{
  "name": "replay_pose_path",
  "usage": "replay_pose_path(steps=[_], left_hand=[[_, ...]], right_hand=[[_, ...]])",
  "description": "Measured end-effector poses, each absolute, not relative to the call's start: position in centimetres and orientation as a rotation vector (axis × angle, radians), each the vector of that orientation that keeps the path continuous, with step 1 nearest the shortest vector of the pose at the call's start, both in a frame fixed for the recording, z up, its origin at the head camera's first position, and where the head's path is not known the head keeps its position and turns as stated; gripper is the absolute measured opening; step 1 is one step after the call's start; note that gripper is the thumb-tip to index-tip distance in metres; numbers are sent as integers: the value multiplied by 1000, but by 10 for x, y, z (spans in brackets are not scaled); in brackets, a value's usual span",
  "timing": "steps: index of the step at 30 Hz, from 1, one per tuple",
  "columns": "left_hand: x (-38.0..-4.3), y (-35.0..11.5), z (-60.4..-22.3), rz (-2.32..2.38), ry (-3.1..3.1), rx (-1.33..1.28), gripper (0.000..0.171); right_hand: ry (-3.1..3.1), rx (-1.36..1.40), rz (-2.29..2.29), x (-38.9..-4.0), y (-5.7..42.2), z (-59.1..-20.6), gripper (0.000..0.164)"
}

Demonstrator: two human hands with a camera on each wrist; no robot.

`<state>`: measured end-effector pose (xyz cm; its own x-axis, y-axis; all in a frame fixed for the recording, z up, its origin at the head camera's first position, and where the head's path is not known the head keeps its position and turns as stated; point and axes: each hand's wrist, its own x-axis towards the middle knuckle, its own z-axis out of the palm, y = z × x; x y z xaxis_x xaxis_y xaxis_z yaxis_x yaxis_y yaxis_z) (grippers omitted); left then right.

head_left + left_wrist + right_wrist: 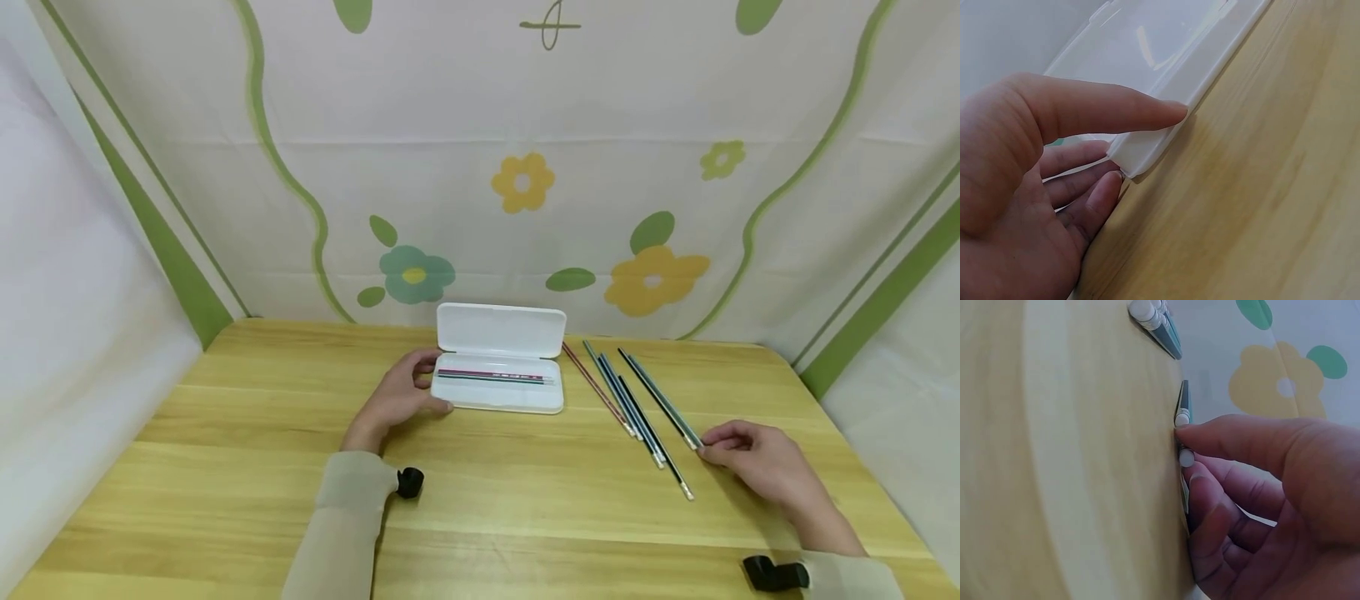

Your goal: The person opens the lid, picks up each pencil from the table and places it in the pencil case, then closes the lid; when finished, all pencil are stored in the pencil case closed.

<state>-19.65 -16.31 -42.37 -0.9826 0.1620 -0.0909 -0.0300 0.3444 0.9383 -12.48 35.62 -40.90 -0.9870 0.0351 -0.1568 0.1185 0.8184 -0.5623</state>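
A white pencil case [495,407] stands with its lid [501,329] raised, and a few pencils [487,377] lie inside. My left hand [397,392] holds the case's left end, its thumb against the front wall and its fingers around the far corner. On the right, my right hand [761,458] pinches the eraser end of a dark green pencil [663,402] between thumb and fingers. In the right wrist view another white eraser [1182,419] sits just beside the thumb. The pencil is still low against the table.
Between the case and my right hand several blue, green and black pencils [626,400] lie slanted, erasers towards me. A red pencil [596,387] lies nearest the case. The wooden table [525,500] ends at a flowered curtain [465,167] behind the case.
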Motion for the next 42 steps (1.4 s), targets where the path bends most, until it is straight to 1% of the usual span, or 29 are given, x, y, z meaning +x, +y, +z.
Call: replay_pose_path(steps=[8, 15, 33, 42], left_hand=[[-197, -164, -427, 1686, 2439, 93, 88], [-201, -164, -425, 1689, 2453, 135, 89], [-199, -162, -423, 1691, 2445, 121, 90], [-196, -161, -422, 1691, 2441, 111, 89]], right_hand=[[2842, 126, -913, -126, 355, -413, 41], [2848, 136, -925, -129, 355, -411, 39], [2889, 54, -870, -129, 357, -410, 36], [2879, 36, -938, -125, 358, -410, 37]])
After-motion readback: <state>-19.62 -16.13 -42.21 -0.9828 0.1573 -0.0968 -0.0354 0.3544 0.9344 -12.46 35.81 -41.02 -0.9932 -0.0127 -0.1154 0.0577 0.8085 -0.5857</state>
